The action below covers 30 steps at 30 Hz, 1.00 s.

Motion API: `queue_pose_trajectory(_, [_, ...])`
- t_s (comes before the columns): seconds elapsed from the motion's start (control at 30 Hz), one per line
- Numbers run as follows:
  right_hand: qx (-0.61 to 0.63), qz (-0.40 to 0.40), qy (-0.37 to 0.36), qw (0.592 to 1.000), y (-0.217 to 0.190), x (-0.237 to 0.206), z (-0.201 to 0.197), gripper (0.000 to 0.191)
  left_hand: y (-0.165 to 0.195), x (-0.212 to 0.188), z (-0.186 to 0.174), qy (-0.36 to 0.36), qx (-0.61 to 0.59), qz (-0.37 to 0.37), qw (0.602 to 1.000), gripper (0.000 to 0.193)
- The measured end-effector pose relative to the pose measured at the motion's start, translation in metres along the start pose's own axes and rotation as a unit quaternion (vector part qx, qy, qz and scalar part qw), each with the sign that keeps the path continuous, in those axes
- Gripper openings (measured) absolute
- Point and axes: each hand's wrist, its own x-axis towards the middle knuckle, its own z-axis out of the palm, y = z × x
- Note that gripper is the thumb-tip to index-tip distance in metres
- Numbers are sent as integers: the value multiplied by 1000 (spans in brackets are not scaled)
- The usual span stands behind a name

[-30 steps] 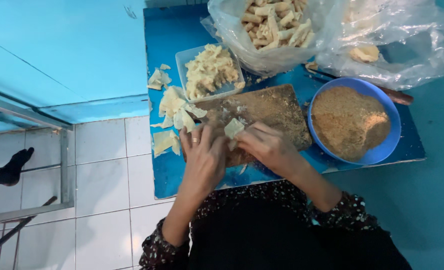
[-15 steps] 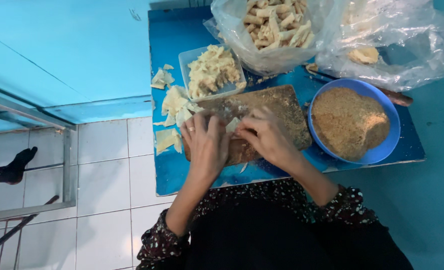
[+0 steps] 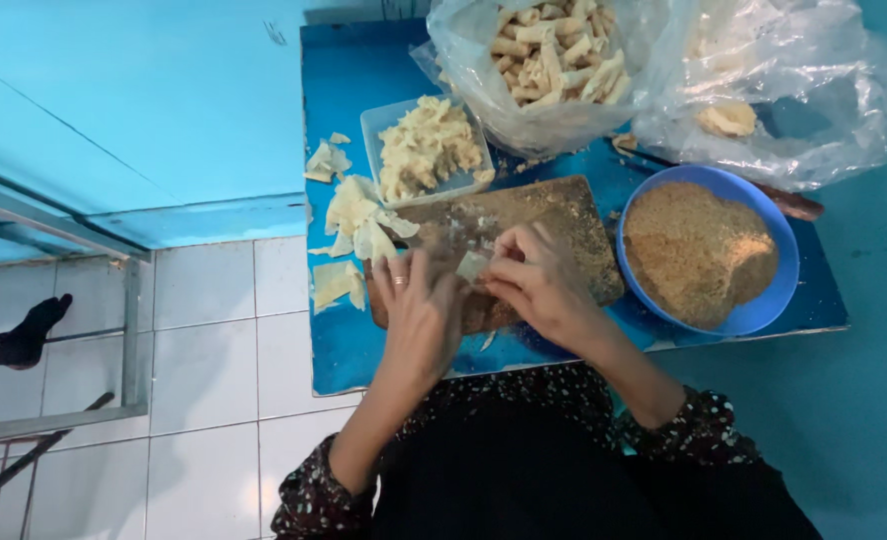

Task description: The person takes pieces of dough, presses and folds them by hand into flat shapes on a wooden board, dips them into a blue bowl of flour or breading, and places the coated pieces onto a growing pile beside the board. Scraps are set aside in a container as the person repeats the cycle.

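L hand (image 3: 419, 315) + R hand (image 3: 534, 285): fingers pinched on pale wrapper piece (image 3: 472, 265) over wooden board (image 3: 554, 215); rolled pcs bagged (image 3: 554, 55); loose wrappers (image 3: 354, 215), filling tub (image 3: 426, 150), crumb bowl (image 3: 702, 255) remain.

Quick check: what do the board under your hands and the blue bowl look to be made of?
Cutting board: probably wood, matte brown, worn and mottled, dusted with crumbs. Blue bowl: likely plastic, smooth uniform colour with a thin rim and slight sheen; enamelled metal can't be ruled out.

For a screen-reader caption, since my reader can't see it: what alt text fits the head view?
Two hands, left hand and right hand, fold a small pale wrapper over a wooden board on a blue table. Around it: a blue bowl of crumbs, a tub of filling, loose wrappers and a bag of finished rolls.
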Motion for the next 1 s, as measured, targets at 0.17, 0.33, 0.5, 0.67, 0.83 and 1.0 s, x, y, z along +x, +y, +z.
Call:
queue_pose_trajectory(0.17, [-13,54,3,998,2,7,1,16,12,3,5,68,-52,-94,992,11])
queue_pose_trajectory(0.33, [-36,36,34,998,-6,-2,3,18,11,3,5,75,-30,-77,994,10])
queue_pose_trajectory(0.5, [-115,-1,64,991,-11,-9,1,19,4,-8,5,38,73,9,997,19])
queue_pose_trajectory(0.67, [-80,34,67,994,-15,-4,3,22,10,-10,16,7,154,19,988,22])
queue_pose_trajectory(0.83, [-155,31,31,987,-17,5,11,13,10,-1,9,24,98,-43,994,38])
queue_pose_trajectory(1.0, [-213,22,11,977,-5,35,23,17,11,-5,-3,95,35,-111,989,54])
